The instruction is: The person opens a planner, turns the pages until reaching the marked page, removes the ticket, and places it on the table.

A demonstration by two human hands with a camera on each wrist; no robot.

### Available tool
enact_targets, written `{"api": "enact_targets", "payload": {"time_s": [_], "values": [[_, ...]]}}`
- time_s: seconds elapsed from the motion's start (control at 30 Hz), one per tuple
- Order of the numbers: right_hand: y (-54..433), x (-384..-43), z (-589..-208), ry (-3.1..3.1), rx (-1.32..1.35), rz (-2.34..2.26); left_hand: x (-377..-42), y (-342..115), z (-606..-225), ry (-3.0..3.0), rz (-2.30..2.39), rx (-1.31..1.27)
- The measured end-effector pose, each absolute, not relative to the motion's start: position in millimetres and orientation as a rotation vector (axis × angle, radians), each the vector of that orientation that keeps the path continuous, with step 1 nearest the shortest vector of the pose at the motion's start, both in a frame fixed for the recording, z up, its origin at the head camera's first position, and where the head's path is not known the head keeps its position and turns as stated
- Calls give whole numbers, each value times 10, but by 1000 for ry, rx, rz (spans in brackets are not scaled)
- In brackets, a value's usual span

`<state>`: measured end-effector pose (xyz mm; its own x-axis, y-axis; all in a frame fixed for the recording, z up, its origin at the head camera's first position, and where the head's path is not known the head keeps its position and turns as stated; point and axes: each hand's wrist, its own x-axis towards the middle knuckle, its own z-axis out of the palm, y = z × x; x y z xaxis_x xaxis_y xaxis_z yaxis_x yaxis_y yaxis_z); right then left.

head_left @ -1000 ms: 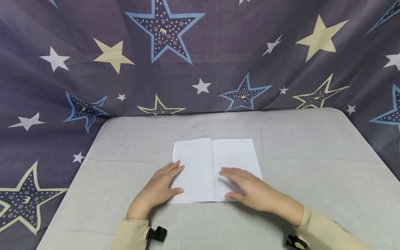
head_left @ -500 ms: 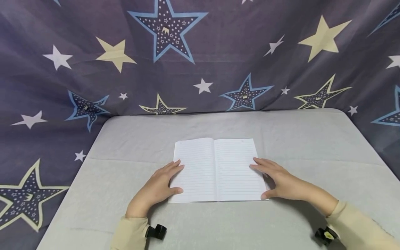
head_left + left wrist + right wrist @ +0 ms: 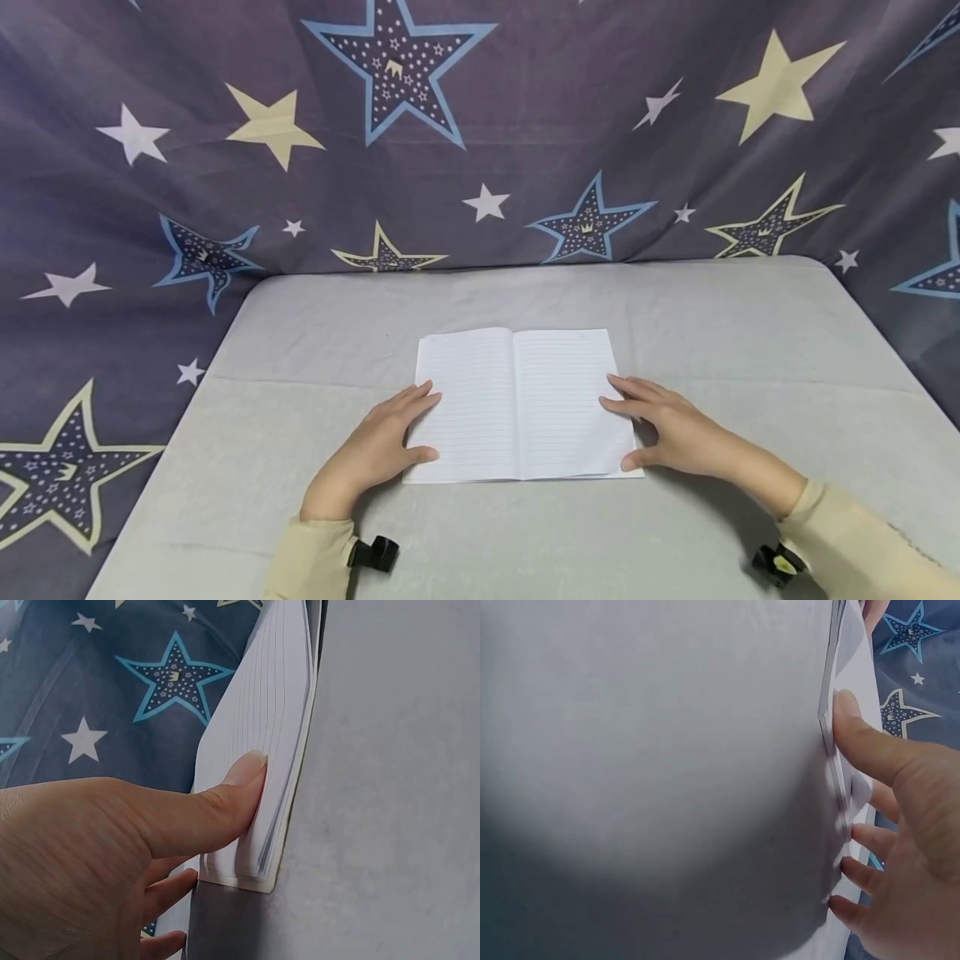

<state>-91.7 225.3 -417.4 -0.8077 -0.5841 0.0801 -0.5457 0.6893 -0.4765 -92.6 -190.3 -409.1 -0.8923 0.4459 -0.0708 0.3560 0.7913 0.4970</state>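
An open notebook (image 3: pixel 468 417) with lined white pages lies flat on the grey-covered table. On its left edge rests my left hand (image 3: pixel 382 437), fingers spread; in the left wrist view the thumb (image 3: pixel 244 776) presses on the page near the bottom corner. At the right edge my right hand (image 3: pixel 678 429) touches the right page (image 3: pixel 570 408), forefinger on top and thumb at the lower corner. That page's bottom corner bows up slightly, showing a sliver of the sheet beneath. The right wrist view has the thumb (image 3: pixel 847 712) against the bent page edge.
Pale grey cloth (image 3: pixel 300 333) covers the table around the notebook. A dark curtain with stars (image 3: pixel 525 100) hangs behind and at both sides. Black wrist cameras, such as the left one (image 3: pixel 382 552), sit below the sleeves.
My right hand has moved from over the right page out to its right edge. Since half a second ago the page's lower corner has shifted inward and lifted slightly. My left hand stays put.
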Motion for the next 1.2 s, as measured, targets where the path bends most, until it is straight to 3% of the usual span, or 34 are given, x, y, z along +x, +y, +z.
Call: {"api": "enact_targets", "payload": {"time_s": [0.33, 0.67, 1.0, 1.2], "values": [[2146, -875, -4121, 2899, -796, -749, -931, -1909, -4108, 2772, 734, 591], [1886, -881, -3972, 2833, -562, -1077, -936, -1909, -4107, 2773, 730, 591], [1258, -829, -3963, 2729, -891, -1135, -931, -2001, -4076, 2771, 729, 558], [1015, -752, -3999, 2660, -950, -1027, -935, -2112, -4051, 2805, 707, 491]]}}
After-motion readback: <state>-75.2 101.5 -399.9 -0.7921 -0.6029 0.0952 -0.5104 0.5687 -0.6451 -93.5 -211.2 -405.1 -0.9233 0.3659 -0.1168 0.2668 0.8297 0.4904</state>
